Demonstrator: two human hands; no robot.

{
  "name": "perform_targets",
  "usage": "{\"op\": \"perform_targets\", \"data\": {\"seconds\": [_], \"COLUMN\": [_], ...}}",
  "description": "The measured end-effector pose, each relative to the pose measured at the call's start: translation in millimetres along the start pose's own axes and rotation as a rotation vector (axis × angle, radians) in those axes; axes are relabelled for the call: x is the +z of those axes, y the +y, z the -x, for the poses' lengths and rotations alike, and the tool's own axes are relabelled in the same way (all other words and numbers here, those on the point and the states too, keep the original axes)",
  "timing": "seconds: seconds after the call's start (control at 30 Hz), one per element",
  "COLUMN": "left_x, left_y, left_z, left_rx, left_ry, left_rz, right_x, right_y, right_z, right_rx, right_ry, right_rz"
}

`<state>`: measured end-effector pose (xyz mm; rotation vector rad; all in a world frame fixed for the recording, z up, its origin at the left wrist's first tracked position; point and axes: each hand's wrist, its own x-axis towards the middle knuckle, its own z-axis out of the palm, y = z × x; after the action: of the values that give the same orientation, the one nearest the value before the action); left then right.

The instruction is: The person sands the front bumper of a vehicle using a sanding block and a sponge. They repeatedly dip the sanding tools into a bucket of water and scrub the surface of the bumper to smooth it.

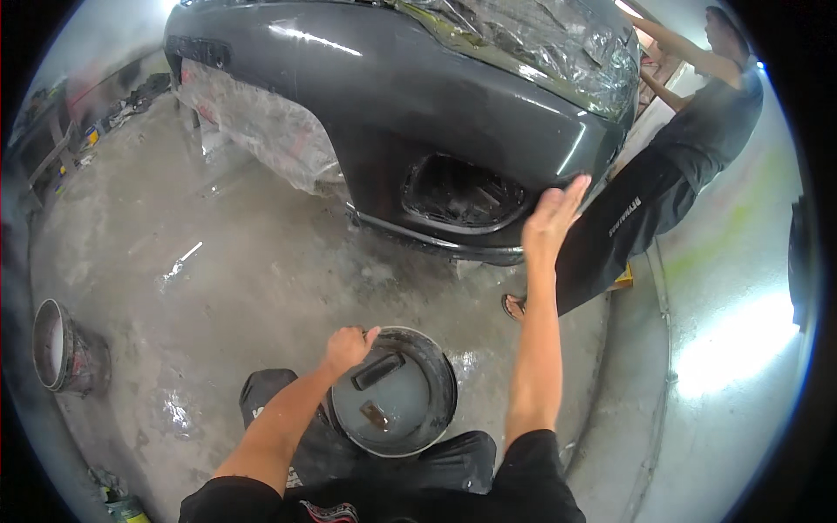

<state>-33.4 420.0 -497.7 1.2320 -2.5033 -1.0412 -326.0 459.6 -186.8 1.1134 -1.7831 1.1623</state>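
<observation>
My left hand [349, 349] is closed over the rim of a dark round bucket [443, 366] between my legs. Cloudy water fills the lower part of the bucket. In it lie a black oblong block [378, 371] and a small brown flat piece [375, 416], whose kind I cannot make out. My right hand [556, 218] is raised with the fingers stretched out, at the lower corner of a dark grey car body [453, 105]. Whether it touches the panel is hard to tell. Beside it is a dark rounded opening [466, 192] in the bodywork.
Wrinkled clear plastic [540, 44] covers the car's upper part, and cloudy sheeting [261, 122] hangs in the wheel arch. Another person [671, 157] stands at the right, arms raised to the car. A second bucket [83, 357] stands left on the wet concrete floor [235, 261].
</observation>
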Motion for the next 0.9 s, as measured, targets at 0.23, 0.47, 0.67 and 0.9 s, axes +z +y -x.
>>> {"op": "perform_targets", "data": {"seconds": [0.23, 0.47, 0.67, 0.9], "left_x": [-2, -16, -14, -14], "left_y": [-22, -14, -12, -15], "left_z": [0, 3, 1, -1], "left_rx": [-0.031, -0.077, -0.039, -0.056], "left_ry": [0.002, -0.096, -0.047, -0.050], "left_rz": [-0.013, -0.009, 0.003, 0.005], "right_x": [22, 49, 125, 64], "right_y": [-84, -98, -208, -122], "right_z": [-15, 6, 6, 39], "right_rx": [-0.600, -0.649, -0.921, -0.646], "right_ry": [0.080, -0.078, -0.249, -0.288], "right_rz": [0.069, 0.166, 0.032, 0.167]}}
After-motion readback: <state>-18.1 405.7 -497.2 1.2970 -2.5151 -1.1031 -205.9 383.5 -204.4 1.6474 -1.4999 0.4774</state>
